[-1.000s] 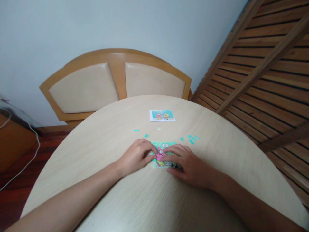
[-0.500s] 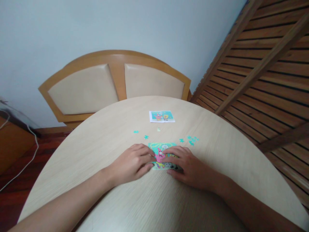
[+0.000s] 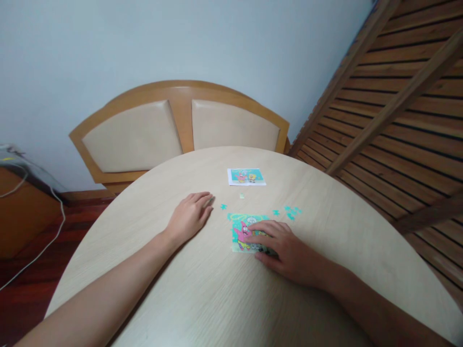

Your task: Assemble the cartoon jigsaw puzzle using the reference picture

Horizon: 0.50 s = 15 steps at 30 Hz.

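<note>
Pale round table point(image 3: 217, 299) bears a puzzle point(image 3: 238, 224); padded seat-back point(image 3: 133, 140), perhaps a bench, behind.

Right hand point(image 3: 285, 246) rests flat on the puzzle point(image 3: 240, 229); left hand point(image 3: 188, 218) lies on the table point(image 3: 217, 294).

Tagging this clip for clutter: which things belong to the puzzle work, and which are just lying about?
In use: puzzle under the right hand; loose pieces beside it; reference picture; left hand flat on the table.
Lying about: chair; wooden slats.
</note>
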{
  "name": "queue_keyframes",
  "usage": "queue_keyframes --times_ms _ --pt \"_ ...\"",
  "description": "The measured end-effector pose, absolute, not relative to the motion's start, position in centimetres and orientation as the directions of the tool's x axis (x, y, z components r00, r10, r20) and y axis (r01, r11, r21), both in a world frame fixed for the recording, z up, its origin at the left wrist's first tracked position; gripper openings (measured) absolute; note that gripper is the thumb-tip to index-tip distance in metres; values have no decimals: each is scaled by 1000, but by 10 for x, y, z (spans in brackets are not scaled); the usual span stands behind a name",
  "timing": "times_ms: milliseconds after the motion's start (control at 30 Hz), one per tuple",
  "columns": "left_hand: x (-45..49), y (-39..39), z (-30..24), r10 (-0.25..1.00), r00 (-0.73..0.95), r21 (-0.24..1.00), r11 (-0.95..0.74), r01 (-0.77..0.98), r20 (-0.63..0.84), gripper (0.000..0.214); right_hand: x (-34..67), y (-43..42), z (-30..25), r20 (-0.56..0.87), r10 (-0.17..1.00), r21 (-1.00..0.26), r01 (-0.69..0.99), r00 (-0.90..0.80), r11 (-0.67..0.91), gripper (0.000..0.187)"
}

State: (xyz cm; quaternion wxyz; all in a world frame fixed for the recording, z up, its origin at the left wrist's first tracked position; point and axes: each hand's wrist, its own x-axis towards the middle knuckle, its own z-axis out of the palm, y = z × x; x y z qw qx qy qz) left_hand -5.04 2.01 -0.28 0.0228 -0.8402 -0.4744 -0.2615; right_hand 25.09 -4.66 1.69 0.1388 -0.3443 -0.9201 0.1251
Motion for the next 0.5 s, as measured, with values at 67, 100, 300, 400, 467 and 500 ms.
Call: queue_keyframes --times_ms 67,100,300,400,467,500 --pt "-54 28 -8 812 398 221 -520 825 428 28 251 -47 18 161 673 -326 604 -722 727 38" --pt "-55 30 -9 818 395 225 -514 827 418 26 251 -47 18 159 674 -326 606 -721 725 39" --pt "-53 16 8 708 627 200 -700 686 325 26 253 -47 18 160 668 -336 596 -727 729 39" --pt "-51 2 22 595 761 263 -802 537 260 26 253 -46 17 169 666 -335 594 -726 732 40" --pt "-50 -5 27 551 805 327 -819 471 220 22 253 -46 16 171 667 -331 595 -725 732 41" --pt "-50 -7 28 544 811 347 -819 457 214 21 253 -45 15 171 667 -330 596 -725 732 41"
